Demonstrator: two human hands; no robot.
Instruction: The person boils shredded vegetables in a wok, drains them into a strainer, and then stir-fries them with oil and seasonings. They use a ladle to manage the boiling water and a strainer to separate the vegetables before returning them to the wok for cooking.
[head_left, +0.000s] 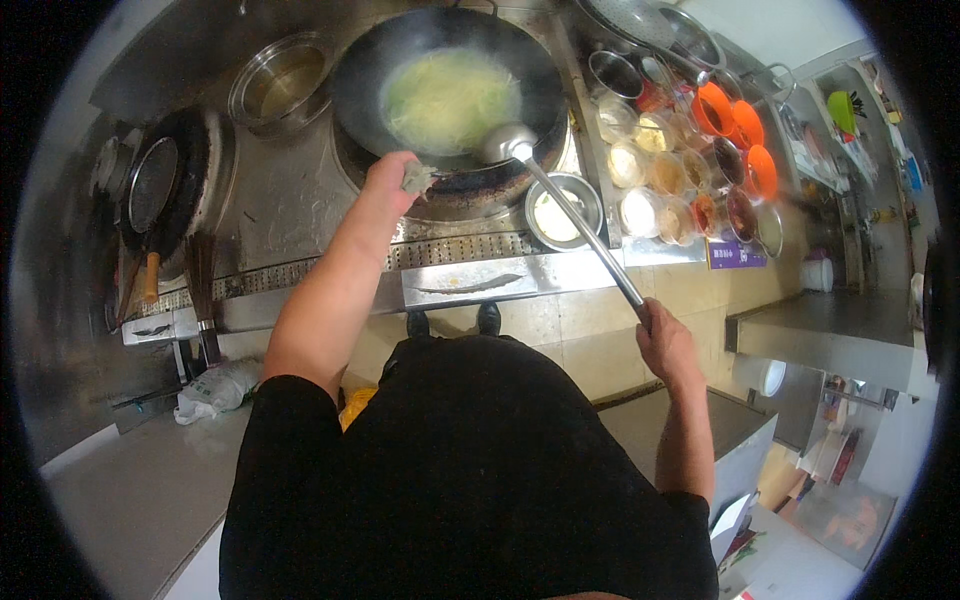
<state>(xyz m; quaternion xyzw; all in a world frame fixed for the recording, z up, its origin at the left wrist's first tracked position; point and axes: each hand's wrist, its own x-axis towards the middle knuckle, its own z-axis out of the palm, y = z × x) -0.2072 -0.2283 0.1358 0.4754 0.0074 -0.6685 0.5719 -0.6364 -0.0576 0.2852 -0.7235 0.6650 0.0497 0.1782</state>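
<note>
A large black wok (360, 82) sits on the burner ahead of me, steaming, with pale green and yellowish strips of food (454, 97) in its bottom. My left hand (391, 180) grips a grey cloth (417, 178) against the near rim of the wok; whether a handle is under the cloth is hidden. In my right hand (670, 341) is the end of a long-handled metal ladle (581, 225). Its bowl (508, 142) rests at or just over the wok's near right edge. Beneath the ladle's shaft stands a metal bowl (595, 206) with something whitish inside.
Several seasoning tubs (667, 176) and orange containers (760, 171) crowd the right side. A metal pot (247, 94) of liquid stands left of the wok. Farther left are a second black wok (196, 172), a wire strainer (154, 184) and a bamboo brush (200, 277).
</note>
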